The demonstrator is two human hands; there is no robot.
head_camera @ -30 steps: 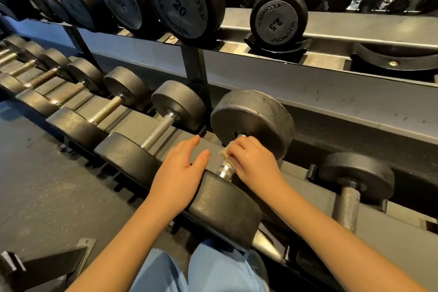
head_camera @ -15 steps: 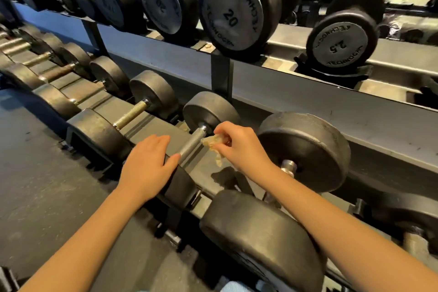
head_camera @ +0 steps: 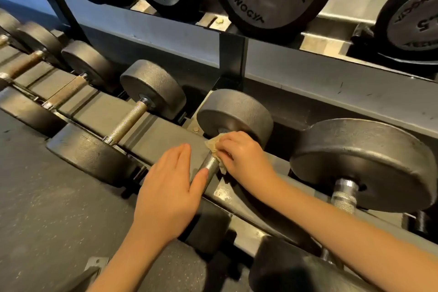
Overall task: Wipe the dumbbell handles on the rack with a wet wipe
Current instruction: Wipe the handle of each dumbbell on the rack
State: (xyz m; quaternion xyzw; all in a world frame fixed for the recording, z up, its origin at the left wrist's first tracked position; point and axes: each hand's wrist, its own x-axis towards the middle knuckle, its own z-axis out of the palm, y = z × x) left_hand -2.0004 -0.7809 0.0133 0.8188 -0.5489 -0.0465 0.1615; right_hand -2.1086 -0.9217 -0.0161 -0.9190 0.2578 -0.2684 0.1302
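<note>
Head view: knurled handle (head_camera: 209,165) of a lower-tier dumbbell, running from the far head (head_camera: 235,114) down toward the near head, mostly hidden under the left hand (head_camera: 170,187). Wrapped around the handle's upper end, just below the far head: wet wipe (head_camera: 214,143), pinched by the curled right hand (head_camera: 241,155), fingers closed over wipe and bar. Left of the handle: left hand laid flat and open, gripping nothing, thumb touching the bar's lower part, palm apparently steadying the near head, though hard to tell.

To do well: keep the wipe folded round the bar, draw it along the full knurling with a twist, hold the dumbbell against rolling on the rack (head_camera: 166,130).

Against half a second ago: right hand with wipe now clamped on the handle rather than held in the air just above it; left hand reaching further up along the bar.
</note>
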